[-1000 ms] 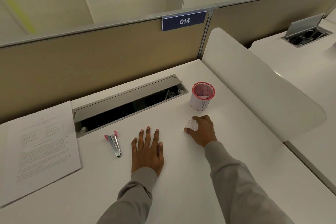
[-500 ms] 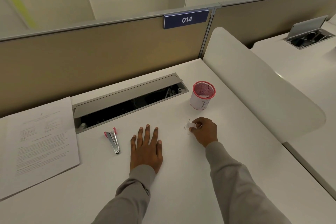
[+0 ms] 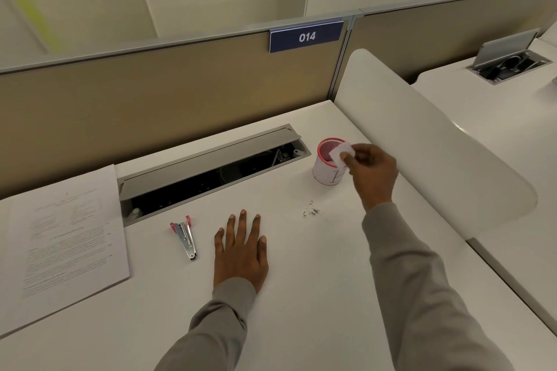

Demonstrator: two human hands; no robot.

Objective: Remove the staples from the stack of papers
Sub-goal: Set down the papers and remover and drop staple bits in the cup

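Your left hand (image 3: 241, 250) lies flat, palm down, on the white desk (image 3: 316, 304), fingers straight and slightly spread, holding nothing. Just to its left a staple remover (image 3: 184, 236) with pink tips lies on the desk, apart from your fingers. Further left, at the desk's edge, sits the stack of papers (image 3: 66, 238), printed side up, with neither hand on it. Ahead and to the right of your left hand, a small scatter of loose staples (image 3: 312, 212) lies on the bare surface. Beyond them your right hand (image 3: 372, 173) is raised, thumb and fingertips pinching a small white scrap (image 3: 339, 153) at the rim of a pink-rimmed cup (image 3: 327, 173); you cannot tell whether the scrap touches the rim. Left of the cup an open cable tray (image 3: 211, 169) runs along the desk, and on the partition behind hangs a blue sign (image 3: 306, 37) reading 014.
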